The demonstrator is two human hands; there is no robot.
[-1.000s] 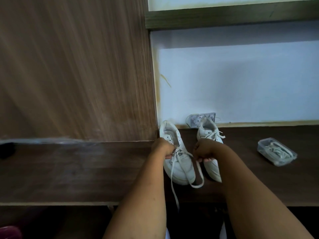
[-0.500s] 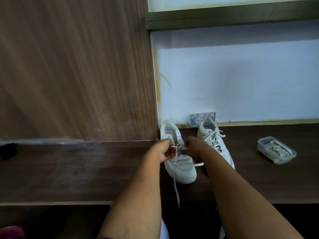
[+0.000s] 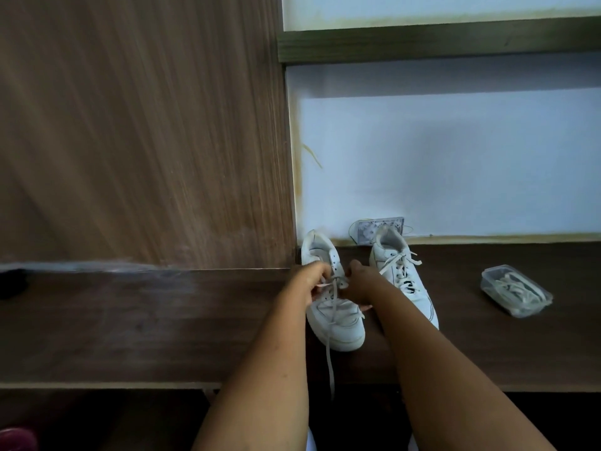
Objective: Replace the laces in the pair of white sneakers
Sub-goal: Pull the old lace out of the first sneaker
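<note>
Working at left sneaker (image 3: 335,315), toe toward near edge of dark wooden shelf (image 3: 130,323). Left hand (image 3: 310,281) and right hand (image 3: 356,283) close together over the eyelet rows, each curled and pinching lace (image 3: 331,353) near the tongue. One free lace end trailing down over the toe and past the shelf edge.

Handling, judged: lace flat, soft, limp, very light; likely to slip back out of eyelets if released. Best gripped close to the stiff tip for threading. Sneaker light, upper pliable, sole stiff; bracing at the eyelet flaps seems sensible.

Right sneaker (image 3: 401,281) just beside, fully laced, heel toward far wall, not touched.

Count: two sneakers; two hands; one clear plastic tub (image 3: 515,291) well apart to the right, holding coiled laces, number inside not readable.
</note>
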